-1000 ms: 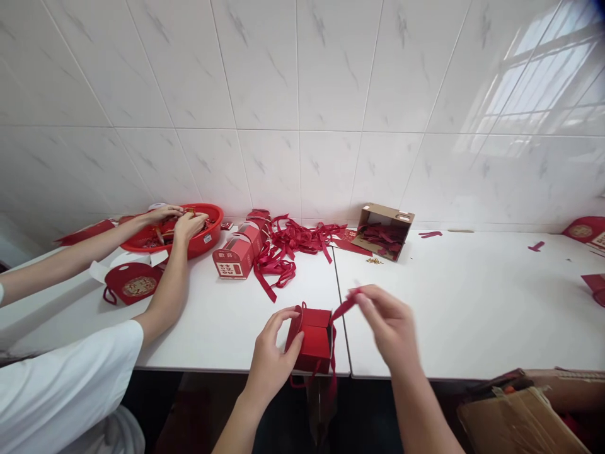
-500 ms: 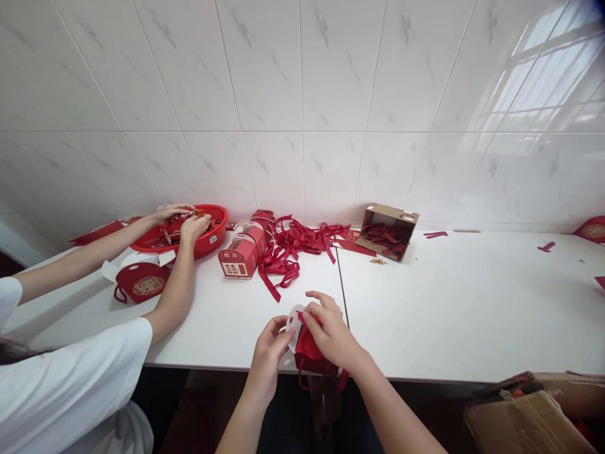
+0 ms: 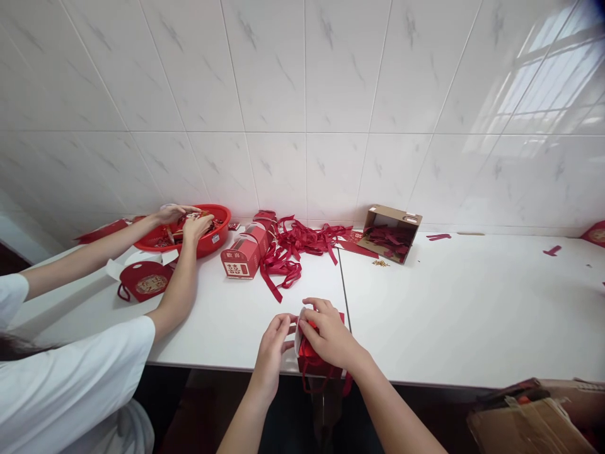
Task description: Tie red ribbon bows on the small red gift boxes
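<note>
At the front edge of the table stands a small red gift box (image 3: pixel 309 361) with a white-backed flap (image 3: pixel 297 340) raised on its left side. My right hand (image 3: pixel 328 334) closes over the box top, its fingertips on that flap. From the left, my left hand (image 3: pixel 273 347) holds the flap's outer side with bent fingers. A dark red cord loop (image 3: pixel 314 381) hangs at the front of the box. My right hand hides much of the box's inside and top.
A co-worker's hands (image 3: pixel 196 224) reach into a red basin (image 3: pixel 222 243) of wrapped items. Near it stand another red gift box (image 3: pixel 142 277) and a row of closed boxes (image 3: pixel 241 255). Red ribbons (image 3: pixel 307 236) and a cardboard box (image 3: pixel 411 221) lie by the wall; a torn carton (image 3: pixel 524 425) is lower right.
The white flap has turned more upright, edge-on to me. My left fingers have shifted along its outer side, and my right fingers have moved slightly. The view has shifted a little.
</note>
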The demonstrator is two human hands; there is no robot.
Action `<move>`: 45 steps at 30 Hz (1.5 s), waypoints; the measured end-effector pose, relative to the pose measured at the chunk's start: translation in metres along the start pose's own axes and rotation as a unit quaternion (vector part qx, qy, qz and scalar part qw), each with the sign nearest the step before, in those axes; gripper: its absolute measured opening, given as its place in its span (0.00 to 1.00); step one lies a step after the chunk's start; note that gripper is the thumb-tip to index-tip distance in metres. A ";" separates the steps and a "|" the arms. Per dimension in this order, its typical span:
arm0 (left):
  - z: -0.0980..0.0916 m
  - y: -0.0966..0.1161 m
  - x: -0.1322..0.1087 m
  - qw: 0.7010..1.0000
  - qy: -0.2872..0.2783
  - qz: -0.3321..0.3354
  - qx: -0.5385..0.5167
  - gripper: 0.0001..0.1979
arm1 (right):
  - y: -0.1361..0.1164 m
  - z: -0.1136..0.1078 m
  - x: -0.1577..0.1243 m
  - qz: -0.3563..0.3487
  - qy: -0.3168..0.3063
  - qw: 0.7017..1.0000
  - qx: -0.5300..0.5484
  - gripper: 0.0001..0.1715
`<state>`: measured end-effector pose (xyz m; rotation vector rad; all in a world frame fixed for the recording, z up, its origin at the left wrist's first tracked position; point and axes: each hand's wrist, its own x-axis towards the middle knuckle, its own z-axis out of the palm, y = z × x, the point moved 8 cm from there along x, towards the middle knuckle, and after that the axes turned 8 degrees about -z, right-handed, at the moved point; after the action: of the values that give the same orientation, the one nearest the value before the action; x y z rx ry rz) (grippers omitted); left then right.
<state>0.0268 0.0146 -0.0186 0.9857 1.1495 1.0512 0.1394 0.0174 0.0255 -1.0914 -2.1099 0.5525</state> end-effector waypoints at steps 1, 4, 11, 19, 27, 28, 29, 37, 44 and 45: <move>0.001 0.001 0.003 1.000 -0.004 0.001 0.010 0.15 | -0.001 0.000 0.001 -0.001 0.002 1.000 -0.002 0.12; 0.003 0.006 0.010 0.999 -0.008 0.022 0.049 0.15 | -0.004 -0.003 0.002 0.004 0.027 0.999 -0.025 0.11; -0.044 -0.001 0.016 0.946 0.084 0.095 0.298 0.13 | 0.015 -0.051 -0.035 0.053 0.229 0.972 -0.024 0.11; -0.091 0.006 0.018 0.900 0.209 0.137 0.356 0.10 | 0.067 -0.051 -0.088 0.154 0.229 0.952 0.135 0.18; 0.015 0.013 0.020 0.976 -0.077 0.087 0.182 0.13 | 0.066 -0.018 -0.075 0.168 0.184 0.947 0.204 0.21; 0.018 0.012 0.019 0.975 -0.089 0.081 0.188 0.14 | 0.067 -0.017 -0.075 0.167 0.183 0.945 0.213 0.20; 0.019 0.011 0.019 0.973 -0.095 0.079 0.196 0.15 | 0.068 -0.017 -0.074 0.165 0.180 0.943 0.224 0.21; 0.004 0.020 0.021 0.966 -0.101 0.100 0.217 0.13 | 0.064 -0.025 -0.070 0.163 0.140 0.924 0.317 0.20; -0.006 0.036 0.024 0.966 -0.059 0.136 0.213 0.09 | 0.052 -0.042 -0.060 0.122 0.103 0.964 0.214 0.16; -0.007 0.037 0.024 0.966 -0.058 0.133 0.214 0.09 | 0.050 -0.044 -0.059 0.114 0.094 0.971 0.190 0.15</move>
<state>0.0178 0.0463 0.0111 1.5580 1.1947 0.9549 0.2225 -0.0009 0.0006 -1.1172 -1.6396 0.8859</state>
